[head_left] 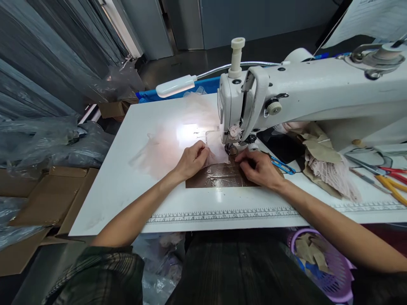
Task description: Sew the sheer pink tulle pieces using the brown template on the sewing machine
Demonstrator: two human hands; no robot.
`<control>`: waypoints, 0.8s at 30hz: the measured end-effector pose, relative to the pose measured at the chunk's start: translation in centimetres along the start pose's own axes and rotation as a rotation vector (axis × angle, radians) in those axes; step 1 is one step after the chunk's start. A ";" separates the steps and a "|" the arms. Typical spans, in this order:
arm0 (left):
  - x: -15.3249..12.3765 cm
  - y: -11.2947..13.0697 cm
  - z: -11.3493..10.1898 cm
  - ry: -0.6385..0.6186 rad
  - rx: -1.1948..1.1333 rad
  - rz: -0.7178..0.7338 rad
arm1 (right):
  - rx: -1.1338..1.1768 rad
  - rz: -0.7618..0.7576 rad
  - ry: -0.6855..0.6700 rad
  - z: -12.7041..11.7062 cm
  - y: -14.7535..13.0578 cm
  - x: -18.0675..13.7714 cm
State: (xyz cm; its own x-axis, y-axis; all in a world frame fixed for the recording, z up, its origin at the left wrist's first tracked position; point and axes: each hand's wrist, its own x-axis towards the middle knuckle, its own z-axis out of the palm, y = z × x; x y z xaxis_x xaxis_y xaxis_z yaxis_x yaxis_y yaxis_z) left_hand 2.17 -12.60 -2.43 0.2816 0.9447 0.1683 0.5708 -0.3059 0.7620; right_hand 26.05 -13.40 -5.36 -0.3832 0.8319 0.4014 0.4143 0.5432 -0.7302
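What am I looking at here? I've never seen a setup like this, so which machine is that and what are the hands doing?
This is one picture from a camera worn on the person's head, looking down at a white table. The big white machine is an industrial sewing machine, lit by a small gooseneck lamp. The left hand presses flat on a thin pale pink fabric beside the needle. The right hand pinches the fabric edge just before the presser foot, over a brown taped patch. Blue thread snips lie beside that hand; scissors and lace scraps sit farther right. A printed ruler runs along the front edge.
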 end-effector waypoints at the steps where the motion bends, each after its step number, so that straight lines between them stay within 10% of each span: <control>1: 0.2 0.0 0.0 0.009 -0.033 -0.043 | 0.007 -0.085 -0.036 0.2 -0.3 -0.1; 5: -0.4 0.1 0.0 0.018 0.036 0.028 | -0.066 -0.347 -0.346 0.9 -1.9 -0.3; 8: -1.2 0.2 -0.1 -0.103 0.189 0.368 | -0.007 -0.334 -0.464 0.5 -2.2 -0.1; 13: -1.8 0.0 0.0 -0.255 0.495 0.855 | 0.214 -0.113 -0.280 -0.9 -0.5 0.2; 17: -2.0 -0.3 0.5 -0.228 0.534 0.898 | 0.090 0.053 -0.046 -1.0 0.8 0.2; 24: -2.0 0.1 1.0 -0.113 0.595 0.891 | -0.260 -0.207 -0.222 -0.4 0.8 0.0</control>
State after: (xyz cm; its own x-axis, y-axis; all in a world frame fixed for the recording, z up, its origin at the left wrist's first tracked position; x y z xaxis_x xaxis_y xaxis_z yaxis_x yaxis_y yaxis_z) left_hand 2.45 -14.69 -3.35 0.8337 0.3460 0.4303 0.3996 -0.9159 -0.0378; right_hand 26.77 -12.88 -5.74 -0.6379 0.6725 0.3753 0.4935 0.7311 -0.4711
